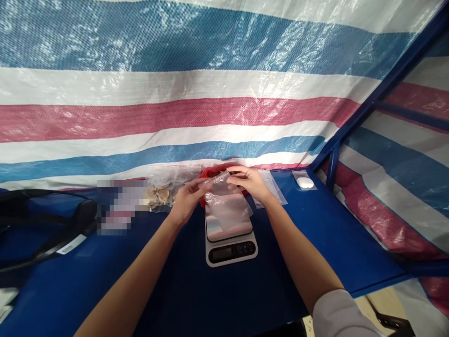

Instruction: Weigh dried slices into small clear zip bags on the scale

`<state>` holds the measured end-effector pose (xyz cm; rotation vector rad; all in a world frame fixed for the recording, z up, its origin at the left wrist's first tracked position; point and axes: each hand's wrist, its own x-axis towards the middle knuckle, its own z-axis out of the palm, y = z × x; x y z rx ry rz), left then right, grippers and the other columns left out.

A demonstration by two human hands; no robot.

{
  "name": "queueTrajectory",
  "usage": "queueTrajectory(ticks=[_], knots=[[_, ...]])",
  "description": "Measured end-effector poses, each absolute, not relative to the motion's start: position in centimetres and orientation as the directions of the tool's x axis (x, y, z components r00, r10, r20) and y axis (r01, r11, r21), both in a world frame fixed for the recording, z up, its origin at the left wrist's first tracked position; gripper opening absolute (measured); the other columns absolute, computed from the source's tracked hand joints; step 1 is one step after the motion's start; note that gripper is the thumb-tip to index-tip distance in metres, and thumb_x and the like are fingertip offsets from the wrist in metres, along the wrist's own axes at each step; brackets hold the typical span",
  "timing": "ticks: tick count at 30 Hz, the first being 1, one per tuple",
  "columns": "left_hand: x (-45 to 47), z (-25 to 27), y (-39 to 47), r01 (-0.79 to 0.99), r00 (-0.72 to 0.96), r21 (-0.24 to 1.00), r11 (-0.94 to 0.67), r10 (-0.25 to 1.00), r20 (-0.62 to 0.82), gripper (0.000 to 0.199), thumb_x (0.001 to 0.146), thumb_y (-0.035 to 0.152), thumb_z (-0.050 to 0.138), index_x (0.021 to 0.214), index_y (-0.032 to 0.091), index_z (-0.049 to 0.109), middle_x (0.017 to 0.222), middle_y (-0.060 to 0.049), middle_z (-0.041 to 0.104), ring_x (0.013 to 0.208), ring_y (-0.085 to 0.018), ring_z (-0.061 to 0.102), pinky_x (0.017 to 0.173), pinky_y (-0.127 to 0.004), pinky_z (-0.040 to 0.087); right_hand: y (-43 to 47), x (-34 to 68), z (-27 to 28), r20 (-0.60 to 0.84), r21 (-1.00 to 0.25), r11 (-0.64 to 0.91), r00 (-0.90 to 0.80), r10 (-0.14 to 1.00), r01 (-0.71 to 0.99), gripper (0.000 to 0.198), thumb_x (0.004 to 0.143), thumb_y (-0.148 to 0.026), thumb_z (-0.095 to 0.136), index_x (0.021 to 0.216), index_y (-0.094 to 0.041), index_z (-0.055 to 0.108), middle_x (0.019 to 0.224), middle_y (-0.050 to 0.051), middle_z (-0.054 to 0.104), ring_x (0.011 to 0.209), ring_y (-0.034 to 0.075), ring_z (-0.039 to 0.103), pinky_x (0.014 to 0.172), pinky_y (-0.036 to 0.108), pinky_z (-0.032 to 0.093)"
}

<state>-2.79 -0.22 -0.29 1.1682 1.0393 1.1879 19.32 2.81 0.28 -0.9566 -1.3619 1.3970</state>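
Note:
Both hands hold a clear plastic zip bag [224, 199] by its upper edge, above a kitchen scale. My left hand [185, 199] pinches the bag's left corner. At the other corner, my right hand [249, 181] has its thumb and fingers closed on the plastic. The bag looks flat, with no contents visible. Under it is the white scale [231, 252] with a shiny plate, dark display and several buttons; the display shows no digits I can read. Behind the scale and bag, a red item [207, 173] is mostly hidden.
Left of the scale lies a clear bag with brownish dried pieces [159, 196]. More clear bags [271, 187] lie behind my right wrist. A white mouse-like object [305, 182] sits far right on the blue table [336, 238]. Black straps [49, 248] are at left; striped sheeting [196, 112] stands behind.

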Motion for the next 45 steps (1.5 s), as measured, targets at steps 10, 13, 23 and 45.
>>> queueTrajectory(ticks=[10,13,23,45], knots=[[-2.9,-0.9,-0.6,-0.131,0.18,0.986,0.099,0.981,-0.075,0.039,0.069,0.05,0.089,0.082,0.015,0.076,0.076,-0.006,0.075,0.066,-0.018,0.068,0.068,-0.032,0.056,2.5,18.5,0.1,0.059,-0.998,0.054,-0.234,0.97,-0.03,0.048,0.077,-0.036,0.081,0.122,-0.024,0.07,0.087,0.002,0.077,0.082,0.02,0.075,0.056,0.025,0.062],[-3.9,-0.5,-0.3,-0.055,0.27,0.993,0.106,0.959,-0.088,0.038,0.07,0.05,0.088,0.078,0.015,0.076,0.075,-0.007,0.075,0.062,-0.017,0.067,0.065,-0.032,0.055,2.2,18.6,0.3,0.092,-0.995,0.102,-0.298,0.95,0.018,0.047,0.082,-0.04,0.076,0.126,-0.025,0.069,0.091,0.003,0.076,0.088,0.021,0.075,0.056,0.025,0.063],[-5.0,0.9,-0.3,0.244,0.25,0.963,-0.11,0.967,0.047,0.041,0.075,0.058,0.08,0.082,0.017,0.075,0.073,-0.006,0.074,0.064,-0.02,0.066,0.064,-0.032,0.053,2.1,17.8,1.9,0.127,-0.951,0.228,-0.408,0.904,0.21,0.03,0.082,-0.046,0.075,0.093,-0.018,0.079,0.084,0.004,0.073,0.069,0.015,0.068,0.057,0.025,0.062],[-3.9,0.1,-0.6,-0.053,0.154,0.987,0.152,0.978,-0.142,0.045,0.074,0.056,0.081,0.073,0.012,0.072,0.071,-0.009,0.073,0.058,-0.016,0.064,0.058,-0.029,0.053,1.6,17.8,2.6,0.138,-0.901,0.337,-0.557,0.819,0.273,0.031,0.083,-0.047,0.075,0.095,-0.02,0.084,0.083,0.004,0.072,0.08,0.018,0.069,0.057,0.025,0.064]])
